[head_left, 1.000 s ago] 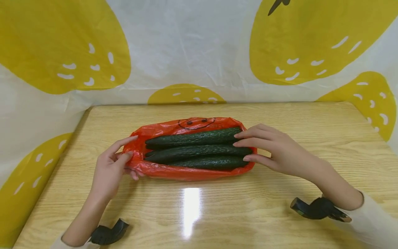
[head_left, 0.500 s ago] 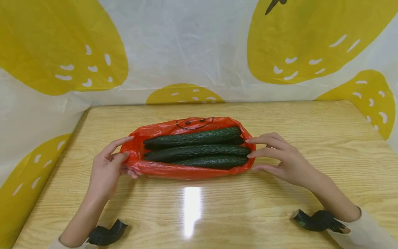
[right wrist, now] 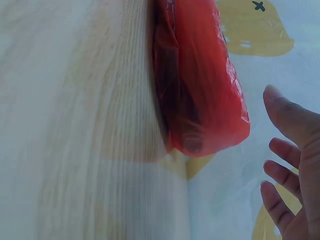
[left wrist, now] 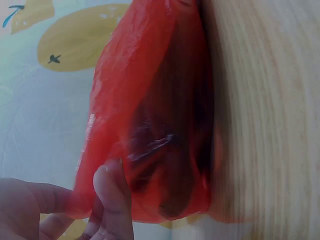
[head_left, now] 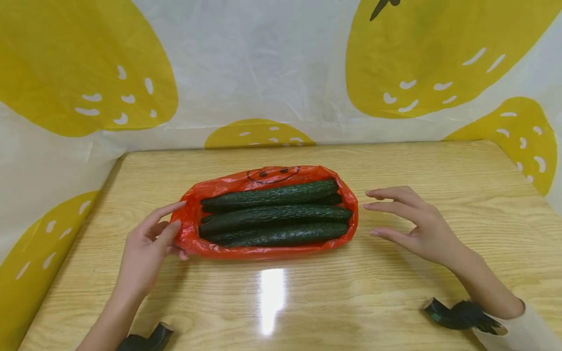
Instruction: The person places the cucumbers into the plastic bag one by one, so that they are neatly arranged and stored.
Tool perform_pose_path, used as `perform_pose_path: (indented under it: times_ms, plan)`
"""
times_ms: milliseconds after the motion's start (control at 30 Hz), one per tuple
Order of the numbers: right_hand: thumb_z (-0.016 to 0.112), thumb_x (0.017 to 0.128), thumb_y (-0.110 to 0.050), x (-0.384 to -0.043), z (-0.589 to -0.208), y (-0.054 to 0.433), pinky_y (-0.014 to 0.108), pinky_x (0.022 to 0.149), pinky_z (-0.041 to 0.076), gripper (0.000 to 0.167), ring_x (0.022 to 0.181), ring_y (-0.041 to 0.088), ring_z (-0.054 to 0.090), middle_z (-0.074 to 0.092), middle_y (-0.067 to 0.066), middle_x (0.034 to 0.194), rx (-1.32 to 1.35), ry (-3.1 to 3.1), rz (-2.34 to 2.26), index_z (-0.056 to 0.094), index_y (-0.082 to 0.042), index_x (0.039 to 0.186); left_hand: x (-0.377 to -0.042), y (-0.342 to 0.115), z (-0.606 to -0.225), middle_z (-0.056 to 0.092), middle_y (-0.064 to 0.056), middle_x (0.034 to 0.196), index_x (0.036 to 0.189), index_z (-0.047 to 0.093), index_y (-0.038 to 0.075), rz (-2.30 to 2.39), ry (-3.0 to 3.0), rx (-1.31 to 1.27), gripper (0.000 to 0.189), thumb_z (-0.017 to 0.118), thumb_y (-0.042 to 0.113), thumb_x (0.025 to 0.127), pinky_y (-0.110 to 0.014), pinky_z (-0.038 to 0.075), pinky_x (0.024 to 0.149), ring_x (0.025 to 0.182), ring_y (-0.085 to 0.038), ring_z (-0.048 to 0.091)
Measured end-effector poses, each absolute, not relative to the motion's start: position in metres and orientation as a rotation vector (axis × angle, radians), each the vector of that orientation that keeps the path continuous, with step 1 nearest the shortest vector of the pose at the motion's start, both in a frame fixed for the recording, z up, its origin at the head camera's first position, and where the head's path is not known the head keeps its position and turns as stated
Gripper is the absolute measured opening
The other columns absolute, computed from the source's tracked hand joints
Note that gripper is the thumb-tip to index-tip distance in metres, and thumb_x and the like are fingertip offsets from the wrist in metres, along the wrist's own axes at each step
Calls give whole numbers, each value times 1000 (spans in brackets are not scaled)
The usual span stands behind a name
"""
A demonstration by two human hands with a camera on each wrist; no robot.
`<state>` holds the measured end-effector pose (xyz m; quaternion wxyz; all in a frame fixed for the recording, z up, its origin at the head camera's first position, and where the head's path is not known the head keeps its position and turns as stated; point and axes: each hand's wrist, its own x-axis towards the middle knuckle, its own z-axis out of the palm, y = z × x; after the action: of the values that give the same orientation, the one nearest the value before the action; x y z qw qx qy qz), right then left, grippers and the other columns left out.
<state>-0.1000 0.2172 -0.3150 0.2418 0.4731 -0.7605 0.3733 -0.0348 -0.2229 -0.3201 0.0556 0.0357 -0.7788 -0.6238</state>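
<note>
A red plastic bag (head_left: pixel 263 252) lies on the table with its mouth spread wide. Several long dark green cucumbers (head_left: pixel 276 214) rest side by side in it, pointing left to right. At the bag's left end, my left hand (head_left: pixel 142 253) pinches the rim between thumb and fingers. In the left wrist view the thumb (left wrist: pixel 112 187) lies against the red film, and the cucumbers show dimly through it. My right hand (head_left: pixel 421 229) hovers just off the bag's right end, fingers apart and lightly bent, holding nothing. The right wrist view shows a gap between this hand and the bag.
The wood-grain table (head_left: pixel 333 302) extends around the bag, with a bright reflection in front of it. A white cloth with yellow fruit shapes (head_left: pixel 259 134) hangs behind the table and at its sides. Black wrist-worn devices (head_left: pixel 461 313) sit below both hands.
My right hand has drawn back to the right, off the cucumbers and away from the bag's rim. The front cucumber shows more fully. My left hand stays on the bag, slightly farther left.
</note>
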Motion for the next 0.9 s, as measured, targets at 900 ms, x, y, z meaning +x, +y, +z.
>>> perform_pose_path:
  times_ms: [900]
  plan:
    - [63,91,-41,-95,-316,226,19,95,38,51,111,25,53,59,19,120,1273,-2172,1003,66,5,113,-13,-221,-321,51,-14,105,130,58,10,-1647,-2520,123,34,60,11,95,-37,55,55,61,-30,65]
